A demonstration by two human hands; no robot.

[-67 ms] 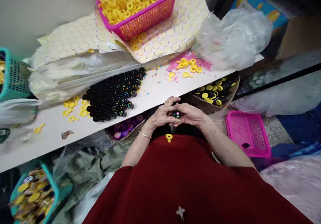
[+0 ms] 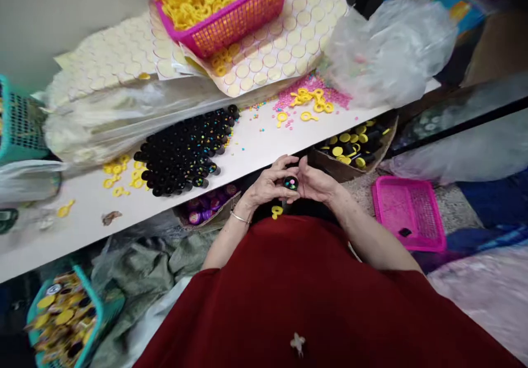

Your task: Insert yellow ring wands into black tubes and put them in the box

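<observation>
In front of my body, my left hand is closed on a small black tube, its open top facing up. Pink, green and other coloured beads show inside the tube. Beside it, my right hand is open, thumb raised and palm turned toward the tube; whether its fingertips touch the tube I cannot tell. A yellow ring piece with a short stem appears just below my hands, at the top edge of the red shirt. Many similar black tubes stand packed together on the white table, several with beads in them.
The white table carries loose yellow ring pieces and scattered pink beads. Behind stands a pink basket of yellow pieces. Below the table edge are a box of black-and-yellow parts and a pink tray.
My right hand has opened away from the black tube, which shows more fully in my left hand. The yellow ring piece appears higher, at the shirt's edge. The view has shifted slightly.
</observation>
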